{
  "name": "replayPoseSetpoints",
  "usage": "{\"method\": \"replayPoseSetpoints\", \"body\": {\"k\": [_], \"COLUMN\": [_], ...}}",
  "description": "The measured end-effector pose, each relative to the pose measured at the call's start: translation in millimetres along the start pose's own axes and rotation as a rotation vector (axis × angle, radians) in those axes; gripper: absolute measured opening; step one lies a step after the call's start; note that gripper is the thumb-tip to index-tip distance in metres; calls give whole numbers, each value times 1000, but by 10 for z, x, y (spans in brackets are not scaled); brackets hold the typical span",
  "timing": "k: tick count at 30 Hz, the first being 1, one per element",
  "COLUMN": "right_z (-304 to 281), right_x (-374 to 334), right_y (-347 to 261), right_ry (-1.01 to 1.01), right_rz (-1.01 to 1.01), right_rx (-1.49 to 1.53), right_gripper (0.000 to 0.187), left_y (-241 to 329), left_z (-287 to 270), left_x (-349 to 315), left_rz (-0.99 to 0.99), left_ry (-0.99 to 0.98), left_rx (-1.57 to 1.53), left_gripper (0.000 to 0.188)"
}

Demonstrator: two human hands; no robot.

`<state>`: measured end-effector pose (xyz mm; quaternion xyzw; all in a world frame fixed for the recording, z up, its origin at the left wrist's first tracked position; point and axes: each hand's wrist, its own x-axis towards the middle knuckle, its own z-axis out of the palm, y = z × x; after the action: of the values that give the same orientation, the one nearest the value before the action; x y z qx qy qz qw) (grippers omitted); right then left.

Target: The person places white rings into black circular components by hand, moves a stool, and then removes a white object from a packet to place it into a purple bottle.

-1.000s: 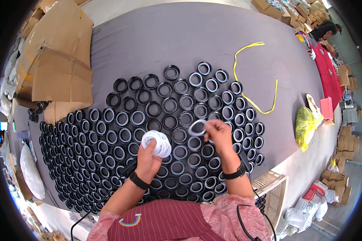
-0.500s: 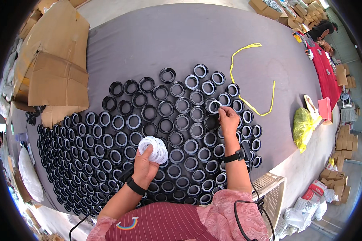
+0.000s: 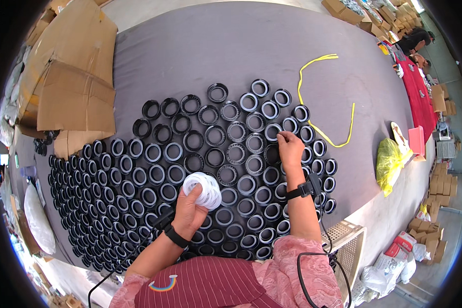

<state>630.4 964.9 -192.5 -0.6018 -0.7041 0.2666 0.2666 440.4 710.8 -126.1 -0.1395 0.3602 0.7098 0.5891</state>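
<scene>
Since a second ago, your right hand (image 3: 291, 149) has carried a white ring (image 3: 266, 132) up and right onto a black ring; its fingertips meet at the edge, grip unclear. Your left hand (image 3: 191, 208) clasps stacked white rings (image 3: 205, 191) above the surface (image 3: 215, 46). The yellow bag's (image 3: 390, 160) contents are indistinct.

Maroon apron (image 3: 210, 280) was worn, thin pale stripes ran down it, curved rainbow patch (image 3: 165, 284) with white ends sat at left, pink textured sleeves (image 3: 309, 264) showed alongside — black wristbands (image 3: 299, 192) circled both wrists, small dark modules (image 3: 314, 184) attached, black cables (image 3: 299, 272) trailed
</scene>
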Motion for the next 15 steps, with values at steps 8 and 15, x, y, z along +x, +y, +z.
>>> {"method": "replayPoseSetpoints", "body": {"k": [8, 15], "right_z": [-171, -179], "right_x": [-725, -1338], "right_y": [-826, -1169], "right_ry": [-532, -777], "right_rz": [115, 298], "right_rx": [436, 744], "right_gripper": [20, 35], "left_y": [-27, -33], "left_z": [101, 150], "left_x": [1, -31], "left_rz": [-46, -2], "left_ry": [-139, -41], "left_rx": [13, -14], "left_gripper": [28, 28]}}
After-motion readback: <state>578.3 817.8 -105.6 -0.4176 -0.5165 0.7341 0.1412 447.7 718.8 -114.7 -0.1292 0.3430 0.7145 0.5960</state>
